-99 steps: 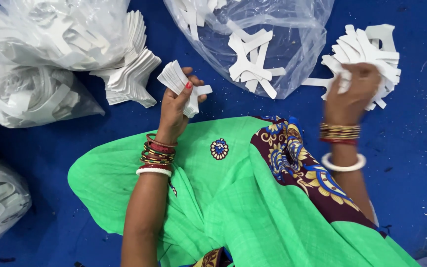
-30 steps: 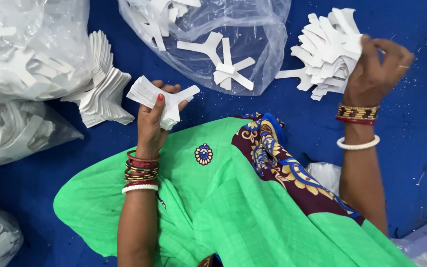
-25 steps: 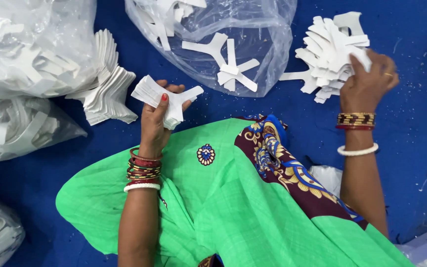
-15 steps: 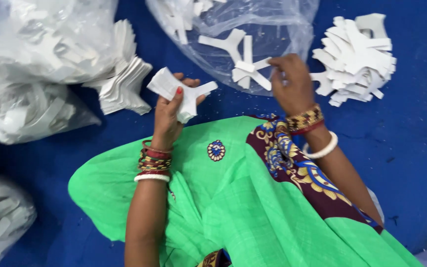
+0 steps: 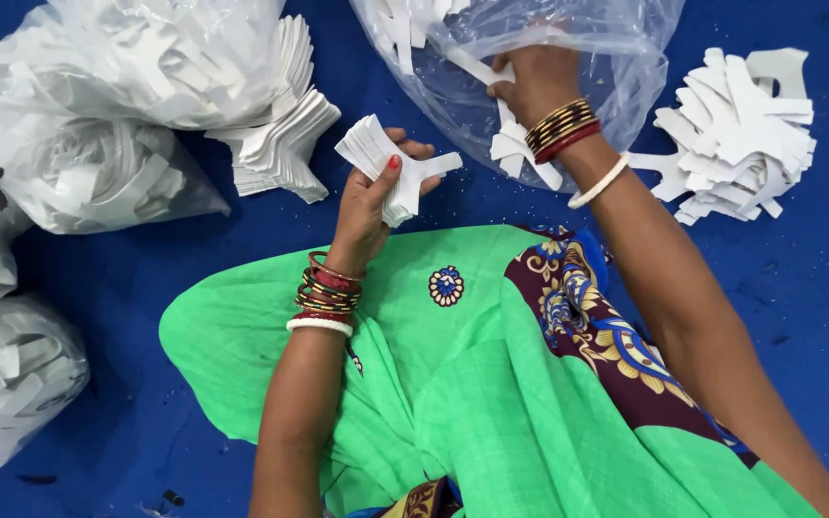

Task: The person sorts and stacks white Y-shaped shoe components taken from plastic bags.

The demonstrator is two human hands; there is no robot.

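The left hand point(image 5: 368, 197) is raised in front of the body, forearm running up from the lower edge, wrist bent slightly back. Its fingers are curled closed in a grip, the thumb point(image 5: 388, 171) pressed across the front (its nail painted red). Red, gold and white bangles ring the wrist. The right arm stretches forward and up from the lower right corner, almost straight, elbow barely bent. The right hand point(image 5: 537, 82) is turned back-up, its fingers folded down and forward so their tips are out of sight. Gold and red bangles sit at that wrist, a white one lower down the forearm.
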